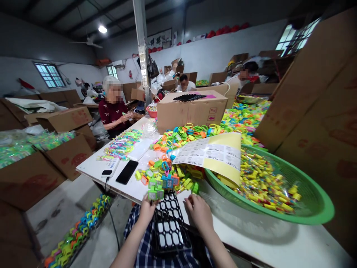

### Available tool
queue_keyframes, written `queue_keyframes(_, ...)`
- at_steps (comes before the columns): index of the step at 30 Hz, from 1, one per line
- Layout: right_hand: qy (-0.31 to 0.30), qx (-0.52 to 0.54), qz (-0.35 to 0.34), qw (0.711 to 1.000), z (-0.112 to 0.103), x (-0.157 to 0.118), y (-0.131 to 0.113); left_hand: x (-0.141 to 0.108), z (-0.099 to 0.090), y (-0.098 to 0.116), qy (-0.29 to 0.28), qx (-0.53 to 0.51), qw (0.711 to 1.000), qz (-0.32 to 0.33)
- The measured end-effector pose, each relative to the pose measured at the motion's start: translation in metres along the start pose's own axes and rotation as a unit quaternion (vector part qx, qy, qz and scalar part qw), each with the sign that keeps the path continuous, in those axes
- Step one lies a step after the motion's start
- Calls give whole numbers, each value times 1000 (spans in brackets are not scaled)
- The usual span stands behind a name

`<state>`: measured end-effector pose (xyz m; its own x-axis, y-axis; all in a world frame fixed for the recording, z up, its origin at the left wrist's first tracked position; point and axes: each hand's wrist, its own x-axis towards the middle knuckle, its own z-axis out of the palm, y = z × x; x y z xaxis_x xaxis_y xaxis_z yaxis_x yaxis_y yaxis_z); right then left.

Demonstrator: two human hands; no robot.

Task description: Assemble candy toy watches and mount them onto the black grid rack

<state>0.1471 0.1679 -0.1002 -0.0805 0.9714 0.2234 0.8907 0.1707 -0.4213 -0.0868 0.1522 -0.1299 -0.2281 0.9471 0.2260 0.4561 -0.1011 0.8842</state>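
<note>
"Head view: where is the left grip (147, 211)?"

"Bottom centre, at the upper left edge of the black grid tray (169, 232), with its fingertips by some green watch-like pieces (155, 190). I can't tell whether it is clamped on anything."

"And the right grip (200, 211)?"

"Just right of the tray, over the edge of the white surface (251, 234). Its fingers are curled, but whether they close on something I can't tell."

"Where does the tray sit?"

"Bottom centre of the frame, above the plaid cloth (141, 257), white showing through its openings. The green pieces are at its top end."

"What's around it?"

"A green basket (325, 209) of yellow pieces (259, 184) at lower right, a printed sheet (220, 153) over its left rim, and a black phone (126, 172) left of centre."
</note>
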Motion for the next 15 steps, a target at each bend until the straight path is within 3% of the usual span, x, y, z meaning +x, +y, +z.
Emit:
queue_keyframes(3,-5,7,49,999,-5,-9,14,0,-1,1,3,-4,1000,-5)
queue_keyframes(6,6,111,103,988,-8,-16,28,1,-1,3,3,-2,1000,-8)
queue_keyframes(10,15,336,156,929,-11,-21,27,-2,3,7,8,15,1000,-12)
queue_keyframes(15,-50,492,140,858,-12,-19,-6,-12,11,10,24,46,998,-20)
